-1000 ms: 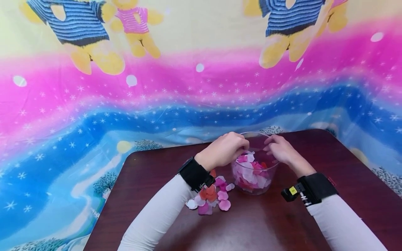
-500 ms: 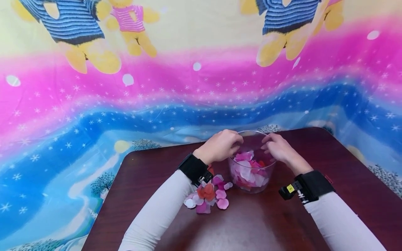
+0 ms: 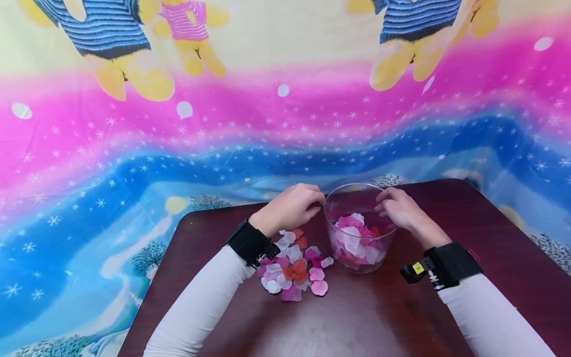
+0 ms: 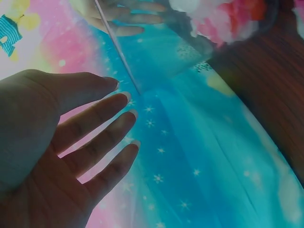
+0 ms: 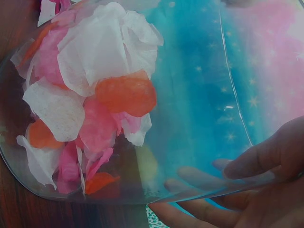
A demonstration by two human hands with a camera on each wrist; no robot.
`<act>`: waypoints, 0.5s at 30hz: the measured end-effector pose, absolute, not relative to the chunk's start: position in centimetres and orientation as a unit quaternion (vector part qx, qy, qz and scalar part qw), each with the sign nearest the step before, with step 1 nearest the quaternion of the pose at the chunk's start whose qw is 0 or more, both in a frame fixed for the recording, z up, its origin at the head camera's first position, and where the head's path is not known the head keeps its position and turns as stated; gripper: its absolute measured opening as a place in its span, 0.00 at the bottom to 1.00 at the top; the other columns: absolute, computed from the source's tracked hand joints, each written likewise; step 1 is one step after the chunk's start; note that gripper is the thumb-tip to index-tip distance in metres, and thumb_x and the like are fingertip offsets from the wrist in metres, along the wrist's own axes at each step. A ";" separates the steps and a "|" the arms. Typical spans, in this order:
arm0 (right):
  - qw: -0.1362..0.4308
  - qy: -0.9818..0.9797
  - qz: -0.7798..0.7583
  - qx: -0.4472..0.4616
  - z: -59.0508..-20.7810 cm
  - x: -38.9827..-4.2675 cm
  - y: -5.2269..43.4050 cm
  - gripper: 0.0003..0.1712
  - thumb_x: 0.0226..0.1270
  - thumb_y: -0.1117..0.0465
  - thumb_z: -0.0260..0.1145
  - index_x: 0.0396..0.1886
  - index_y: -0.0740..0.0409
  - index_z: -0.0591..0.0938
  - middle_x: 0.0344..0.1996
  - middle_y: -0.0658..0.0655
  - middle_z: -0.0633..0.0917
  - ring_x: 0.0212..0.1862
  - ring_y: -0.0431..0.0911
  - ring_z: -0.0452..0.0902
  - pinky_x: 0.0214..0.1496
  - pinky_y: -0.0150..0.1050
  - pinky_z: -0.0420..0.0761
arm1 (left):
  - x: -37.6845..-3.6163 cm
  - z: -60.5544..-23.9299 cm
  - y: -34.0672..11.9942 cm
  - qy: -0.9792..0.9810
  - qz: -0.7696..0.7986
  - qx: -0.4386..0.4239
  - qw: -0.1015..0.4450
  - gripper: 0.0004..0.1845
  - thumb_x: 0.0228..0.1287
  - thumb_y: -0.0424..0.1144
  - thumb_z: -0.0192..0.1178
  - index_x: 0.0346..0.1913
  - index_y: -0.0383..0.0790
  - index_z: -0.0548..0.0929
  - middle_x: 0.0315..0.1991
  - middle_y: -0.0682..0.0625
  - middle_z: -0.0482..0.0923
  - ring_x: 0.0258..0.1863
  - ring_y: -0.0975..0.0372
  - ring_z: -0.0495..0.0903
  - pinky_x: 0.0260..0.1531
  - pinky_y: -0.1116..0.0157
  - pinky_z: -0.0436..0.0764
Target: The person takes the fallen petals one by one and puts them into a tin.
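A clear plastic bucket (image 3: 357,235) stands upright on the table, partly filled with pink, white and red-orange flower petals (image 3: 354,243). My right hand (image 3: 401,210) grips its right rim; in the right wrist view the thumb (image 5: 254,161) and fingers lie on either side of the clear wall. Just left of the rim is my left hand (image 3: 292,206), above the table. Its fingers (image 4: 102,121) are spread and nearly straight in the left wrist view, with nothing in them. A loose pile of similar petals (image 3: 294,270) lies left of the bucket, below the left wrist.
The dark reddish-brown table (image 3: 357,317) has its back edge close to a hanging cloth (image 3: 267,119) printed with bears and snowflakes. Both forearms, in white sleeves with black wrist straps, reach in from the front.
My left hand has moved left, from over the bucket's opening to outside its rim, and more of the petal pile shows. The right hand keeps its hold on the rim.
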State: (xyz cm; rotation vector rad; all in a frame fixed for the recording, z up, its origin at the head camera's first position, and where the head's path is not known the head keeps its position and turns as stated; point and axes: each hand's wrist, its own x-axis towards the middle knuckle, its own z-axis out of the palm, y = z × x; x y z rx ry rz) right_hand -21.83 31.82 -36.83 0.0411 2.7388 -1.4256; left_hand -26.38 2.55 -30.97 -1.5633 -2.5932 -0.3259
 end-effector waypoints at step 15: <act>0.025 0.886 -0.463 0.016 -37.0 -22.0 31.6 0.24 0.76 0.66 0.41 0.65 0.75 0.67 0.57 0.77 0.78 0.60 0.69 0.77 0.44 0.53 0.85 | -23.1 -36.8 0.2 -0.847 -0.071 -0.526 -0.021 0.15 0.63 0.40 0.73 0.52 0.45 0.89 0.47 0.52 0.86 0.47 0.65 0.84 0.49 0.72 0.82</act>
